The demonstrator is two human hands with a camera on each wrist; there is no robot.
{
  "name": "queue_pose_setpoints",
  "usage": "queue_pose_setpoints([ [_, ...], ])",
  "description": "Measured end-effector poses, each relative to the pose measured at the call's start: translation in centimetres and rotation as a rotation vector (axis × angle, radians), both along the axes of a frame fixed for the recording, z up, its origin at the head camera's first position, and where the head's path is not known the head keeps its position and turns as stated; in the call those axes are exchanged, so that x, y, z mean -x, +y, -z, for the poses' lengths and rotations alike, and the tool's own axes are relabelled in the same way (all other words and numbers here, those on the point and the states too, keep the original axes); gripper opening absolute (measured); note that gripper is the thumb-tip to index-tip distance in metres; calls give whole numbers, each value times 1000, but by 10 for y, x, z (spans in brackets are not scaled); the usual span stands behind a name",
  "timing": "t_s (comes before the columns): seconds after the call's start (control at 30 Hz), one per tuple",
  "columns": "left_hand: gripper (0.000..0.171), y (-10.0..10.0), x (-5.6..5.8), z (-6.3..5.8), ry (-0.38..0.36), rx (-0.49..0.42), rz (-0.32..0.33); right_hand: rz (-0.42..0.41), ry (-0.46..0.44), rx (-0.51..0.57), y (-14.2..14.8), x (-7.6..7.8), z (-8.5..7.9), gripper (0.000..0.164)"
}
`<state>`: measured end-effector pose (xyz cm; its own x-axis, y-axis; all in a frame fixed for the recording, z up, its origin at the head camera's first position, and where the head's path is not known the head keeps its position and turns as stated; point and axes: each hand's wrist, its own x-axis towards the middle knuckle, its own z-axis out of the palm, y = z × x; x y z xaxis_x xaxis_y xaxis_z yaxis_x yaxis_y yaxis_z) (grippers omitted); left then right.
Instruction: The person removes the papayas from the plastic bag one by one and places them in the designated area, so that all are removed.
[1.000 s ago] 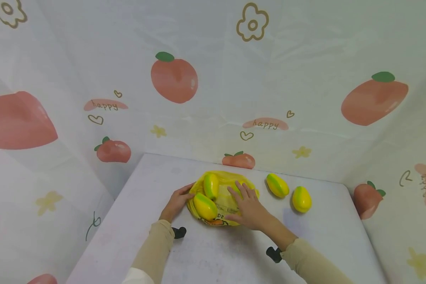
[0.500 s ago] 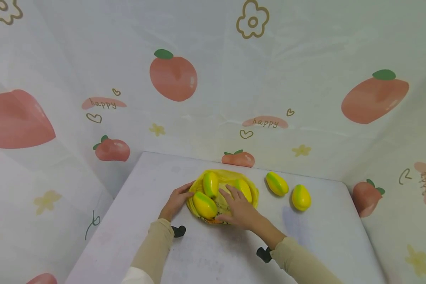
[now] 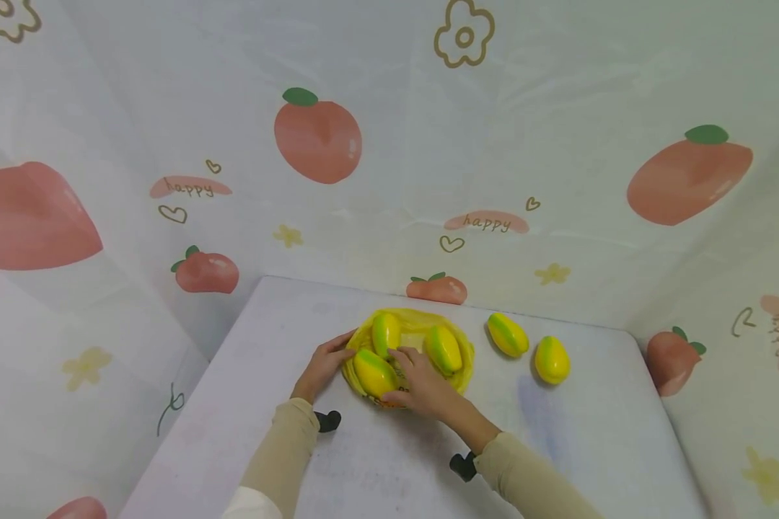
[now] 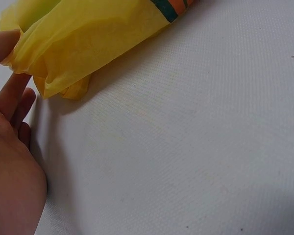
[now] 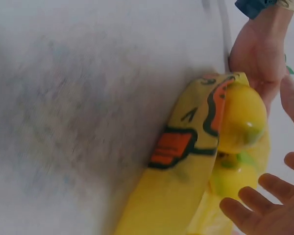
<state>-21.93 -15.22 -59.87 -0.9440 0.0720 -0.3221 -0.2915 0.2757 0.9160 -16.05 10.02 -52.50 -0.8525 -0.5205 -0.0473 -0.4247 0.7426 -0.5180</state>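
A yellow plastic bag (image 3: 469,360) stands on the table with its mouth spread wide, a cartoon print on its near side. Inside lie three yellow-green, mango-like fruits: one at the back left (image 3: 385,331), one at the front left (image 3: 373,375) and one at the right (image 3: 444,347). My left hand (image 3: 321,371) pinches the bag's left rim; in the left wrist view the thumb overlaps the yellow film (image 4: 98,39) with fingers behind it. My right hand (image 3: 427,386) reaches over the bag's mouth, fingers spread near the front-left fruit (image 5: 242,117) and holding nothing.
Two more such fruits lie on the table right of the bag, one farther back (image 3: 508,335) and one nearer (image 3: 552,360). The white table (image 3: 234,432) meets a fruit-print cloth wall (image 3: 376,245) behind and at both sides. Black camera mounts (image 3: 463,466) sit at the wrists.
My right hand has moved left across the bag's mouth, away from the right-hand fruit, which now shows fully. My left hand stays at the rim.
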Motion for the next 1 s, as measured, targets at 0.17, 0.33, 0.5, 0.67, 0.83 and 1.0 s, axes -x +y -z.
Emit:
queue_pose_setpoints([
  [0.17, 45, 0, 1, 0, 13, 1, 1, 7, -53, 20, -10, 2, 6, 82],
  [0.33, 45, 0, 2, -1, 6, 11, 1, 49, -123, 23, -17, 2, 13, 81],
  [0.5, 45, 0, 2, 0, 1, 12, -1, 76, -147, 24, -22, 2, 17, 80],
  [0.67, 46, 1, 1, 0, 14, 9, 3, 100, -165, 26, -26, 2, 19, 78],
  [0.83, 47, 1, 0, 1, 43, 5, 16, 105, -163, 40, -28, 3, 20, 74],
  [1.0, 48, 1, -1, 1, 75, 0, 24, 102, -163, 62, -28, 5, 21, 72],
])
